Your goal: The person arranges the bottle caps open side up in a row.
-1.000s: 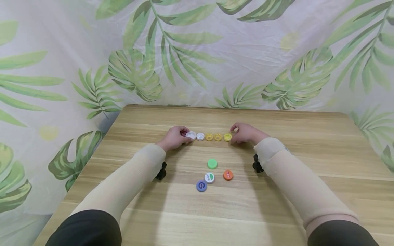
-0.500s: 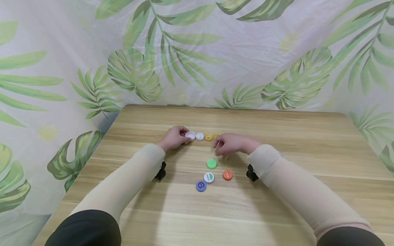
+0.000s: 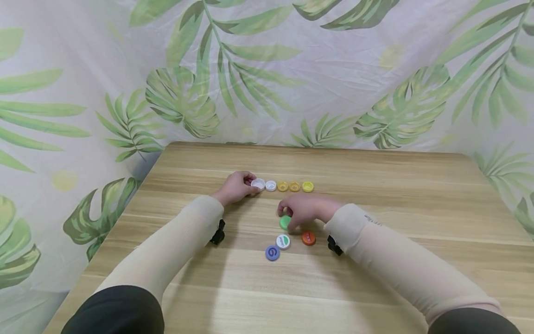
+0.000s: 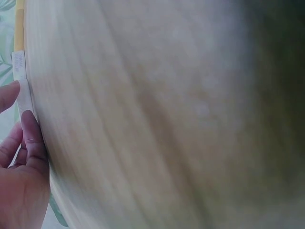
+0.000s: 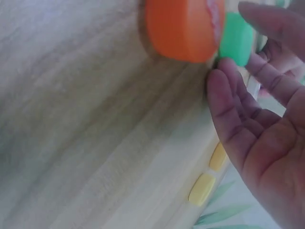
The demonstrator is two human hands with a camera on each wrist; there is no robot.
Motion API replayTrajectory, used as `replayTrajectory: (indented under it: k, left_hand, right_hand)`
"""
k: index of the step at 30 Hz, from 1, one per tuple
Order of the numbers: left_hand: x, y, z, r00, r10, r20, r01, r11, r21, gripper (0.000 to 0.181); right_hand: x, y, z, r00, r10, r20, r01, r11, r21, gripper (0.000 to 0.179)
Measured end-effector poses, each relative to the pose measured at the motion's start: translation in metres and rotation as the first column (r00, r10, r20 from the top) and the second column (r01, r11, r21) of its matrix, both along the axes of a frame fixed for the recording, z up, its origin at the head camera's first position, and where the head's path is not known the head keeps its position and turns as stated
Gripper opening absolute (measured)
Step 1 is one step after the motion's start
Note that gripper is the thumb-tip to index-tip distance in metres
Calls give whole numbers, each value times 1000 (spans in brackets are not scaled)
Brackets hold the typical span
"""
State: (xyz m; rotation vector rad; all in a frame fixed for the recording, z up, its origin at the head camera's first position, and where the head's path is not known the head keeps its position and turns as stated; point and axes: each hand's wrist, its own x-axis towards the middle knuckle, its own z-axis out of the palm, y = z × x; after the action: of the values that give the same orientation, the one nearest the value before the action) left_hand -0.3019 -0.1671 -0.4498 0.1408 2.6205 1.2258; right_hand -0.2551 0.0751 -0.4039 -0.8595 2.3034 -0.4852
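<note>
Five-finger left hand (image 3: 234,187) pinches a large white bottle cap (image 3: 258,184) at the left end of a row, its thumb and fingertips on the rim. In the left wrist view this white cap (image 4: 24,98) shows edge-on between them. My right hand (image 3: 306,207) is over a green bottle cap (image 3: 285,222), thumb at one side and curled fingers at the other. The right wrist view has the green cap (image 5: 237,39) between thumb and fingertips. Beyond the right hand, the row continues with a smaller white cap (image 3: 270,186) and yellow caps (image 3: 295,186), hollow side up.
Nearer on the wooden table (image 3: 375,278) lie an orange cap (image 3: 308,238), a white cap with a green mark (image 3: 282,241) and a blue cap (image 3: 272,253). A leaf-patterned cloth (image 3: 267,69) hangs behind the table's far edge.
The right hand has left the yellow cap at the row's right end and come nearer and leftward, down to the green cap. The left hand stays on the large white cap.
</note>
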Motion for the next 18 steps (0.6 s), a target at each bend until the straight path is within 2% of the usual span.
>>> replayTrajectory:
  k: [6,12,18]
  left_hand:
    - [-1,1,0,1000,-1,-5,1,1000,2,43]
    - [0,1,1,1000,-10,-1,10,1000,-11,43]
    - [-1,0,0,1000,-12,11,12,1000,-15,44]
  right_hand:
    - [1,-4,-6,996,16,-90,-14,1000,27,24]
    - [-4,3,-8,995,-68,-70,66,997,-25,21]
    - [-15,15,-10,990,-131,-45,125,986,-106,20]
